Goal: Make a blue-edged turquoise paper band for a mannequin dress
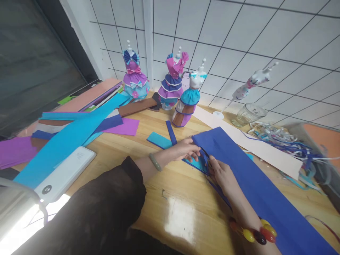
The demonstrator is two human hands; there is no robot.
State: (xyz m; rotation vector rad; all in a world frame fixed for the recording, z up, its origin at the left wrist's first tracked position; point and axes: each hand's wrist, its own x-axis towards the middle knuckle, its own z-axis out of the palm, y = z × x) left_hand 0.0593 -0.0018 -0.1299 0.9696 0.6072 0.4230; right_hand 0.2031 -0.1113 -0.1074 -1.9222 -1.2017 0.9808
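My left hand [186,150] pinches the edge of a long dark-blue crepe paper sheet [239,170] near its far left corner. My right hand [220,173] is closed on a pair of scissors [204,152]; their dark blades point at the fingertips of my left hand, along the sheet's edge. The handles are mostly hidden in my palm. A narrow blue strip hangs beneath my right hand. Under my hands lies a light-blue paper strip [160,140] edged in dark blue, with a short dark-blue strip [171,132] across it.
Several small dress forms, three in paper dresses [135,83], stand along the tiled wall. To the left are stacked coloured papers [77,131] and a white power bank [66,173]. At right sit a glass jar [248,115], a pale paper strip [247,143] and tangled paper scraps [281,138].
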